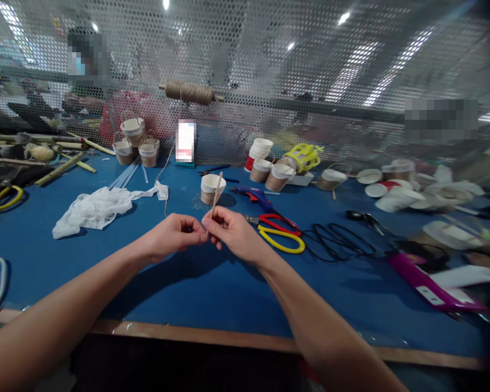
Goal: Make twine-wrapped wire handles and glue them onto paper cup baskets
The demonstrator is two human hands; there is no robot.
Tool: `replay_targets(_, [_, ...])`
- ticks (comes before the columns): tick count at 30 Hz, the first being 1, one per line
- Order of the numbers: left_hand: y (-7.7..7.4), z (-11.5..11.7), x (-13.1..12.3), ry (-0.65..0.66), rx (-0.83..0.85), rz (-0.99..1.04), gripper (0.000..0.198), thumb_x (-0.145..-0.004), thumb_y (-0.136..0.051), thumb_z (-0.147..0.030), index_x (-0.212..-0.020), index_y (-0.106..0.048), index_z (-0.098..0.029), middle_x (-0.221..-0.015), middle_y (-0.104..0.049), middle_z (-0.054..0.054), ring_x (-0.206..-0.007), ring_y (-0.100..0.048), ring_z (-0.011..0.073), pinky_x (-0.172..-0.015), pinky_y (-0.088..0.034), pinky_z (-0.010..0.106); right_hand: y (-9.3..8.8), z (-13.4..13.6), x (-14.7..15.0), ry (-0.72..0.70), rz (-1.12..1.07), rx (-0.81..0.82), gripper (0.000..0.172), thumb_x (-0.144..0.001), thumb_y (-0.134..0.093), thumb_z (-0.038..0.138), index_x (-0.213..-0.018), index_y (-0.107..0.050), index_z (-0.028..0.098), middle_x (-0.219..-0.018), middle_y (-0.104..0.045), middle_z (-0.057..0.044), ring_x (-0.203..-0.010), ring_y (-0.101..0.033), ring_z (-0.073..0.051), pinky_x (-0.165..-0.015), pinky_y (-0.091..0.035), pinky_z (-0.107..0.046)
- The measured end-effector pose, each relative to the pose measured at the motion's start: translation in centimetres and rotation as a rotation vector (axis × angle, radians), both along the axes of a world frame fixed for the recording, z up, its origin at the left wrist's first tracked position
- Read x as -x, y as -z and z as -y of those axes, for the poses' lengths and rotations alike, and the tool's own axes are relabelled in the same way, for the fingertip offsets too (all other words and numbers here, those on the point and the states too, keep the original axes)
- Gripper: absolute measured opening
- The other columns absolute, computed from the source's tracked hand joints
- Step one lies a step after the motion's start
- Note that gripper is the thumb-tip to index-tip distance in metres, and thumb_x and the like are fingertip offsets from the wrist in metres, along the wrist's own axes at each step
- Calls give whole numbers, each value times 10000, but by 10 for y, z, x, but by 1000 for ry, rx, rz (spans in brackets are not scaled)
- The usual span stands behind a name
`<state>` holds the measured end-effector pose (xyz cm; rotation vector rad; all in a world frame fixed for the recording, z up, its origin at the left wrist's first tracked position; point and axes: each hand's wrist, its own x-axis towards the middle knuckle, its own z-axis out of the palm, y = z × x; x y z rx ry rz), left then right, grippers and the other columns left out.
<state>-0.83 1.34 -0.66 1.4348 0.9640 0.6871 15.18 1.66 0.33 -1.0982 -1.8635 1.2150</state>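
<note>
Between the fingertips of my right hand (231, 231) is a short piece of jute twine (216, 193), its free end pointing up and slightly right. My left hand (179, 235) is closed in a pinch at the lower end of that twine, fingertips meeting those of the right. Just beyond the hands stands a paper cup (212, 189) wrapped in brown twine with a white rim. To the right of my right hand lie scissors (283, 234) with red and yellow handles, and a blue glue gun (255, 197).
Crumpled white lace (96, 209) lies left on the blue table (179, 305). Twine-wrapped cups (134, 142), a phone (185, 141) and stacked paper cups (259, 152) stand at the back. A twine spool (190, 92) hangs on the mesh. Black cable (338, 242) and a purple power strip (433, 286) lie right.
</note>
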Motion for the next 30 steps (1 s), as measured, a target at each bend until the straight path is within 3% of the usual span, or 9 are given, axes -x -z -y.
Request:
replay_targets(3, [-1,0,0,6,-12,-10,183,-664,-605,-295,-637,-523,-134,-562,-457,-51,-467,-317,51,-438,-204,211,0,-2,-2,-39,-18,38,172,-809,-473,322,-745,-467,162,-631,-498,20,-514,-470,-71,-439,-403,-193])
replay_targets(13, [-1,-3,2,71,-228,-134,129,-723,-509,-236,-644,-515,-133,-596,-472,-34,-534,-363,71,-518,-283,217,0,1,1,57,147,-11,213,-825,-448,322,-684,-451,163,-501,-449,47,-413,-427,-61,-403,-359,-187])
replay_targets(18, [2,-4,2,44,-347,-259,110,-722,-496,-236,-657,-506,-148,-577,-474,-35,-528,-387,85,-512,-291,223,0,1,1,86,195,-15,219,-830,-439,321,-672,-433,170,-483,-453,47,-383,-419,-60,-387,-329,-188])
replay_targets(26, [2,-2,1,25,-234,-118,184,-717,-535,-295,-624,-488,-144,-573,-435,-47,-521,-338,72,-497,-256,220,1,2,3,139,122,-54,240,-798,-489,352,-648,-437,173,-472,-450,52,-385,-414,-61,-383,-320,-191])
replay_targets(30, [0,-1,0,30,-124,-57,186,-702,-563,-303,-642,-506,-136,-562,-417,-54,-491,-303,59,-455,-212,212,2,1,1,17,-32,44,249,-771,-519,396,-692,-457,168,-555,-480,40,-447,-442,-63,-402,-364,-188])
